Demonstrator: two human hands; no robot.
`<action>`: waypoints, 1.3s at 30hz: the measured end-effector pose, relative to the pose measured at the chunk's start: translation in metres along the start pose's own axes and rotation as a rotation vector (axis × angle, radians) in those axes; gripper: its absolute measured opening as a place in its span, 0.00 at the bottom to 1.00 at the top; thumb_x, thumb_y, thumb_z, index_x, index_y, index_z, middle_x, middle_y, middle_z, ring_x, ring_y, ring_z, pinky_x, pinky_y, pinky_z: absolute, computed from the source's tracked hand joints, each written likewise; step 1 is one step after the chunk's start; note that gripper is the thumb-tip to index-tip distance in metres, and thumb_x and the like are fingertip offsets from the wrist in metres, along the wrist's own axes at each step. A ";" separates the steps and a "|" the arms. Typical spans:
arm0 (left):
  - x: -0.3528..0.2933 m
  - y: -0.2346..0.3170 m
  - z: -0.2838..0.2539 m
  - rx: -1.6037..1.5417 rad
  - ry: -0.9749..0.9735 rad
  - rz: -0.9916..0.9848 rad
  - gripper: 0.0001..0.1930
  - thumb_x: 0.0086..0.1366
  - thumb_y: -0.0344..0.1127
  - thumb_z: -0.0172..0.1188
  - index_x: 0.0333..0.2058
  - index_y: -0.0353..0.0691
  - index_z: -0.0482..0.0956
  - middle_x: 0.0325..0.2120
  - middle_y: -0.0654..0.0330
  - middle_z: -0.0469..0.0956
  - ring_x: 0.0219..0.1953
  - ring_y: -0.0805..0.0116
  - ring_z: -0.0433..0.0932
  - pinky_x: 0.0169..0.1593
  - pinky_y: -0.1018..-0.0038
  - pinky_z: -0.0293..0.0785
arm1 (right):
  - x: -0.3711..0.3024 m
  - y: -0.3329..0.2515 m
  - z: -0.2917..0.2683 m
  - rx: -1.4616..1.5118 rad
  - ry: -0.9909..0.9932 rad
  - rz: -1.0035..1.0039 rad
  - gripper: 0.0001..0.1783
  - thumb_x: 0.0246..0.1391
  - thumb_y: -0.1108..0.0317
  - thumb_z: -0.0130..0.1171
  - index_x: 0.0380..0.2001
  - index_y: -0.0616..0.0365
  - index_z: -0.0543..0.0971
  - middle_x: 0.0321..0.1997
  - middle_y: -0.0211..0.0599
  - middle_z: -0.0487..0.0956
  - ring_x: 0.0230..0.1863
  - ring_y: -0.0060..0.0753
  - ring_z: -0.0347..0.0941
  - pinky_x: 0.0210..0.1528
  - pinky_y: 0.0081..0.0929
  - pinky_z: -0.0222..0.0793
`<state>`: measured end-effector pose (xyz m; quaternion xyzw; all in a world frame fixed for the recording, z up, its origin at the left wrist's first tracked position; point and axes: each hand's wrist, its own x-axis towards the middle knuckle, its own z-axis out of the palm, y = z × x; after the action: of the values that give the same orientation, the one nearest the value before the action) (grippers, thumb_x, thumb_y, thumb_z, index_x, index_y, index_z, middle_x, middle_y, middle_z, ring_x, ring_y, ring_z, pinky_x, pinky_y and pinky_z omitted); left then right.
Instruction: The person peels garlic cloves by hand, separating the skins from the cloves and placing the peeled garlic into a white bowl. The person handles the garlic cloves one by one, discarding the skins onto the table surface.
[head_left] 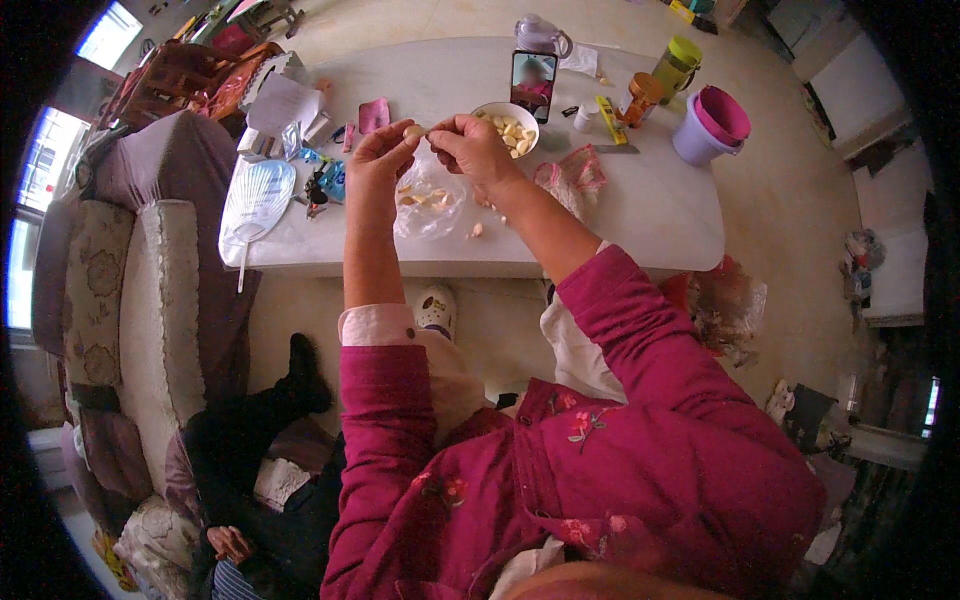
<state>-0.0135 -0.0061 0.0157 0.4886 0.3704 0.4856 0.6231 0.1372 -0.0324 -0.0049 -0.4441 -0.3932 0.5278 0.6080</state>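
Above the table, my left hand (pixel 384 155) pinches a pale garlic clove (pixel 414 132) between thumb and fingertips. My right hand (pixel 472 152) meets it from the right, its thumb and forefinger closed at the clove's edge. Just beyond my right hand stands a white bowl (pixel 537 112) with several peeled garlic cloves (pixel 516 134) in it. Below both hands lies a clear plastic bag (pixel 425 222) with brownish cloves or skins on it. A few loose pieces (pixel 476 230) lie on the table near my right wrist. Beside that forearm is a red and white mesh bag (pixel 578 176).
A phone (pixel 533 88) stands upright behind the bowl. To the right are a knife (pixel 614 149), an amber jar (pixel 640 98), a green bottle (pixel 678 66) and a lilac bucket (pixel 692 138). A hand fan (pixel 256 200) lies left. Another person's dark-clothed leg (pixel 250 425) is at lower left.
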 end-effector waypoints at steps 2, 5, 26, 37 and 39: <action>-0.001 0.001 0.001 -0.019 -0.002 -0.038 0.13 0.60 0.33 0.63 0.43 0.37 0.80 0.36 0.64 0.80 0.38 0.76 0.77 0.42 0.81 0.71 | 0.001 0.002 -0.001 -0.055 -0.007 -0.052 0.06 0.52 0.67 0.58 0.28 0.57 0.75 0.19 0.23 0.71 0.19 0.14 0.62 0.21 0.15 0.57; -0.002 0.003 0.003 -0.039 -0.007 -0.091 0.13 0.62 0.35 0.61 0.44 0.37 0.79 0.36 0.63 0.80 0.39 0.75 0.78 0.43 0.81 0.71 | 0.004 0.004 -0.002 -0.130 -0.002 -0.110 0.05 0.51 0.68 0.57 0.26 0.57 0.74 0.18 0.22 0.68 0.17 0.14 0.60 0.19 0.16 0.54; -0.002 -0.005 0.010 -0.128 -0.001 -0.032 0.15 0.59 0.29 0.62 0.46 0.38 0.77 0.40 0.63 0.79 0.39 0.74 0.76 0.43 0.79 0.72 | -0.007 -0.004 -0.003 0.053 0.006 0.096 0.10 0.51 0.63 0.62 0.33 0.57 0.78 0.25 0.26 0.75 0.25 0.17 0.69 0.26 0.16 0.65; 0.013 -0.020 0.009 0.292 -0.058 0.198 0.13 0.55 0.23 0.63 0.40 0.33 0.78 0.33 0.61 0.80 0.35 0.76 0.76 0.42 0.80 0.71 | 0.016 0.012 -0.012 -0.091 0.071 0.032 0.08 0.49 0.67 0.60 0.28 0.61 0.78 0.22 0.29 0.75 0.20 0.18 0.68 0.22 0.18 0.64; 0.006 -0.020 0.014 0.317 -0.063 0.259 0.12 0.54 0.25 0.65 0.39 0.32 0.79 0.31 0.62 0.80 0.33 0.77 0.76 0.40 0.81 0.71 | 0.013 0.014 -0.015 -0.192 0.101 0.046 0.09 0.46 0.66 0.60 0.26 0.62 0.78 0.22 0.30 0.76 0.21 0.20 0.70 0.22 0.20 0.66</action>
<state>0.0063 -0.0054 -0.0004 0.6390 0.3565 0.4820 0.4820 0.1487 -0.0208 -0.0229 -0.5354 -0.4005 0.4784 0.5693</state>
